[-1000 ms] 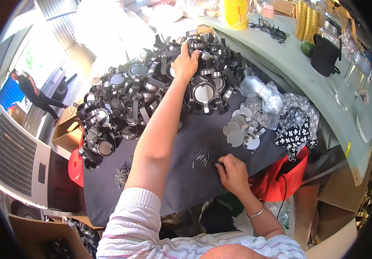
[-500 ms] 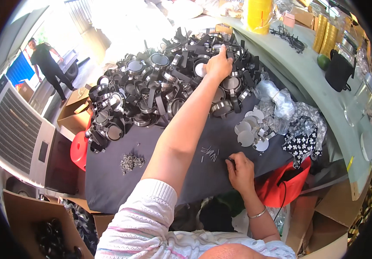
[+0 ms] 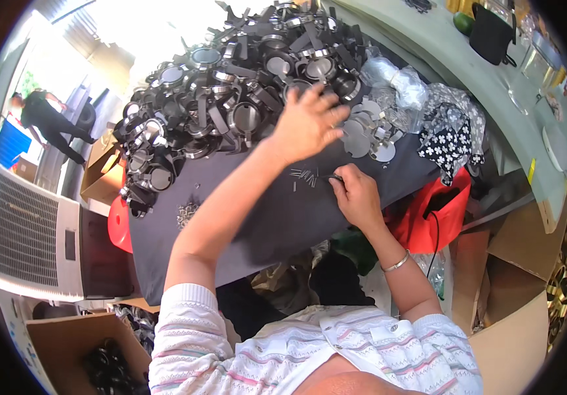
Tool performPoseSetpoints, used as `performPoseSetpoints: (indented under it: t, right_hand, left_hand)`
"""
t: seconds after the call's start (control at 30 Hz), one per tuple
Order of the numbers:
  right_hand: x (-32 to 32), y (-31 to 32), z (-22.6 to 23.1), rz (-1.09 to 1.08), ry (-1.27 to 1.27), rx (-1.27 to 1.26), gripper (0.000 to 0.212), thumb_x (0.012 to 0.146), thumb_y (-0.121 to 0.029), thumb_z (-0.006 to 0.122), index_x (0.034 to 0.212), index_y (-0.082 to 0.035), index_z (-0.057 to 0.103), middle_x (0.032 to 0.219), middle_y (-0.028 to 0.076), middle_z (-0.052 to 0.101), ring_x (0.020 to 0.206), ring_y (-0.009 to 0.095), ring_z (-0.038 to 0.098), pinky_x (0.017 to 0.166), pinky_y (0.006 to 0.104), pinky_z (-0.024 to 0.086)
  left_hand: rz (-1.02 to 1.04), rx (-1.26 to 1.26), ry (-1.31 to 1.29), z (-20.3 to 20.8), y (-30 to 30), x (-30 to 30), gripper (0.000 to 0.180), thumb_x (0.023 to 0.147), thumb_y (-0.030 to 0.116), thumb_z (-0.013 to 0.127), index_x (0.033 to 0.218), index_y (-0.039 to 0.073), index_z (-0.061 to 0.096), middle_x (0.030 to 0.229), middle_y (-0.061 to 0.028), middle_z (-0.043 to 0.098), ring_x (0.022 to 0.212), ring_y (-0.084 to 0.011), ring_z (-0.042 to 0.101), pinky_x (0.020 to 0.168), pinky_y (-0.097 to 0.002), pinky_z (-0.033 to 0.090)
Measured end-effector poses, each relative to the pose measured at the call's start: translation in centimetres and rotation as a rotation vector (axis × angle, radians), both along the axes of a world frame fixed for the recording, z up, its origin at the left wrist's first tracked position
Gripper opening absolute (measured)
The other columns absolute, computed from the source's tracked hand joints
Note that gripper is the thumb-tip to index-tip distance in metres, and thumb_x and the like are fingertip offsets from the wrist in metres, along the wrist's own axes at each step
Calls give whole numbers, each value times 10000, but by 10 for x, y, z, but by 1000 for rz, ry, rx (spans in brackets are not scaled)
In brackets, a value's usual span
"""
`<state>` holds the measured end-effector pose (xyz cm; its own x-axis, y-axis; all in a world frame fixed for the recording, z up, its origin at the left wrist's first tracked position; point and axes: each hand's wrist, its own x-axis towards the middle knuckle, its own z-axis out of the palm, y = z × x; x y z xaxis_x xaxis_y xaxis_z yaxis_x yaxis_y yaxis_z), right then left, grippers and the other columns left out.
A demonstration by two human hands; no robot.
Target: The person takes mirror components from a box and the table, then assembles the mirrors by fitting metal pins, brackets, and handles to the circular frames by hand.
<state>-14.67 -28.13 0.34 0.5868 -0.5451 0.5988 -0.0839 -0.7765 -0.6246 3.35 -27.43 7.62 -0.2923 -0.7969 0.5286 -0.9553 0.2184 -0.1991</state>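
My left hand (image 3: 310,122) is open and blurred, its fingers spread above the near edge of a heap of round, silver-faced watches with black straps (image 3: 244,118). Nothing shows in it. At the right of the dark cloth, my right hand (image 3: 357,196) is closed on a thin dark tool (image 3: 331,176) whose kind I cannot make out. The tool's tip points toward several thin metal pins (image 3: 305,176) lying loose on the cloth. Beyond that hand lies a stack of flat silver discs (image 3: 357,139). Part of a small heap of tiny metal pieces (image 3: 186,214) shows beside my left forearm.
Clear plastic bags (image 3: 399,82) and a patterned cloth (image 3: 451,128) lie at the table's right side. A red bag (image 3: 436,220) hangs below them. On the left stand an air cooler (image 3: 23,227) and a red stool (image 3: 119,225). Another person (image 3: 50,122) is beyond, by a vehicle.
My left hand has drawn back from the watch heap toward me, its fingers now spread. The view has tilted downward. My right hand stays near the pins, and its dark tool shows more.
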Motion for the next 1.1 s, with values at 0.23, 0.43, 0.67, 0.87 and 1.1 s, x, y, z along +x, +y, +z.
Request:
performPoseSetpoints:
  t: [0.23, 0.43, 0.67, 0.87, 1.1]
  right_hand:
    - [-1, 7, -1, -17, 10, -14, 159, 768, -75, 625, 832, -18, 490, 772, 137, 559, 715, 351, 562, 614, 421, 439]
    - [-2, 5, -2, -33, 34, -6, 153, 781, -90, 612, 829, -18, 486, 766, 142, 551, 719, 350, 557, 618, 424, 436]
    - [-2, 5, 1, -17, -20, -49, 154, 805, -113, 590, 802, -15, 471, 763, 145, 549, 715, 353, 556, 612, 430, 431]
    - [3, -2, -10, 10, 59, -110, 163, 816, -159, 583, 799, -21, 498, 757, 148, 546, 688, 352, 558, 605, 433, 434]
    - [8, -26, 1, -175, 31, -248, 120, 789, -136, 588, 848, -32, 583, 797, 116, 587, 783, 329, 568, 663, 433, 441]
  left_hand:
    - [281, -13, -46, -21, -12, 19, 531, 833, 168, 521, 1315, 362, 413, 1260, -72, 504, 1233, -322, 384, 941, -641, 271]
    - [261, 35, -46, -20, -2, 8, 617, 787, 236, 635, 1334, 361, 378, 1332, -126, 413, 1243, -332, 361, 928, -623, 293]
    - [318, 28, 15, -20, 57, 4, 719, 737, 274, 684, 1367, 284, 338, 1316, -132, 423, 1239, -350, 359, 930, -579, 302]
    - [326, -31, 203, 3, 140, -30, 651, 748, 170, 662, 1339, 154, 390, 1279, -131, 457, 1215, -329, 390, 966, -465, 320]
    - [432, -142, 414, -40, 278, -47, 492, 759, 136, 640, 1224, 49, 504, 1177, -132, 529, 1153, -356, 443, 953, -438, 342]
